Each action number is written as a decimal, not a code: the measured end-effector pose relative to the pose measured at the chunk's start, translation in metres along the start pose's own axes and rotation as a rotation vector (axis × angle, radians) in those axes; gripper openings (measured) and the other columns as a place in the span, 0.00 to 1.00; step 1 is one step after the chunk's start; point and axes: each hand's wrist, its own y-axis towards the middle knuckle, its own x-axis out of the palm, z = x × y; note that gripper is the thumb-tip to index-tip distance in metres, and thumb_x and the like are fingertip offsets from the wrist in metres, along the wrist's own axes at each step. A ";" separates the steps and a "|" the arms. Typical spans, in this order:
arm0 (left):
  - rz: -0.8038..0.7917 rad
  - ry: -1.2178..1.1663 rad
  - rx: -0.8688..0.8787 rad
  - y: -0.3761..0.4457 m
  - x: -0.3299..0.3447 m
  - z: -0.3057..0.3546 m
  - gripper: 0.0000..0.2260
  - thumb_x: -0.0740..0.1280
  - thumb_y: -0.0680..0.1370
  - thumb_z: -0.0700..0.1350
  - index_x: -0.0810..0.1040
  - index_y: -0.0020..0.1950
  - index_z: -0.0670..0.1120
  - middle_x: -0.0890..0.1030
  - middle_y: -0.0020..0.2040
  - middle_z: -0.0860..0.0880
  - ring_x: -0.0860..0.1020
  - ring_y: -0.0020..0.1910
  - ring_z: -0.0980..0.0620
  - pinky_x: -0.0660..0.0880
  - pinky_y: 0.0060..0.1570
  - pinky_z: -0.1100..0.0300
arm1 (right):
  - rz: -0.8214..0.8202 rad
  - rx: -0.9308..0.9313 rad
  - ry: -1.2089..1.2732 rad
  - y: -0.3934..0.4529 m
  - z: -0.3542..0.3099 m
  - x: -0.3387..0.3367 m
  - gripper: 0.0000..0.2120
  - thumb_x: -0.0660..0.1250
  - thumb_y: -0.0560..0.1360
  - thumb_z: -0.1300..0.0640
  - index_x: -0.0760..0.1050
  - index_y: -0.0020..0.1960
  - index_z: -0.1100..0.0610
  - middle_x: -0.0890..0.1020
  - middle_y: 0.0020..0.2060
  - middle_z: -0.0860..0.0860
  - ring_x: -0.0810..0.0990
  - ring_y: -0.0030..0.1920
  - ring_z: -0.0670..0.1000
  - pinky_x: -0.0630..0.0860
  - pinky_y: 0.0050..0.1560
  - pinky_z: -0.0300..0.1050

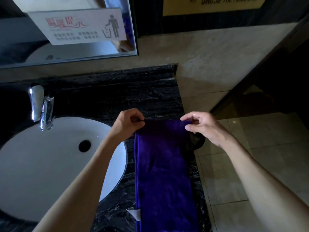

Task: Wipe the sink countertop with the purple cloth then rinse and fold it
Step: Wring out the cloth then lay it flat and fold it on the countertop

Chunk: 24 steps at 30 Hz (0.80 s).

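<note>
The purple cloth [164, 166] lies as a long folded strip on the black marble countertop [117, 97], right of the white sink basin [55, 164]. It runs from the middle of the counter down to the near edge, with a white label at its lower left. My left hand [128, 123] pinches the cloth's far left corner. My right hand [200, 124] pinches the far right corner. Both corners are held just above the counter.
A chrome faucet [41, 108] stands behind the basin at the left. A mirror with a white sign [78, 25] hangs on the back wall. The counter ends at the right, with tiled floor [250, 164] below and a dark door frame [267, 72] beyond.
</note>
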 end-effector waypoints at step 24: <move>0.018 0.046 -0.054 0.009 -0.022 -0.019 0.15 0.75 0.72 0.31 0.78 0.37 0.50 0.80 0.35 0.51 0.78 0.31 0.65 0.74 0.39 0.66 | -0.513 0.245 -0.156 0.049 -0.038 -0.029 0.19 0.79 0.70 0.55 0.80 0.53 0.67 0.81 0.48 0.62 0.83 0.44 0.50 0.78 0.41 0.41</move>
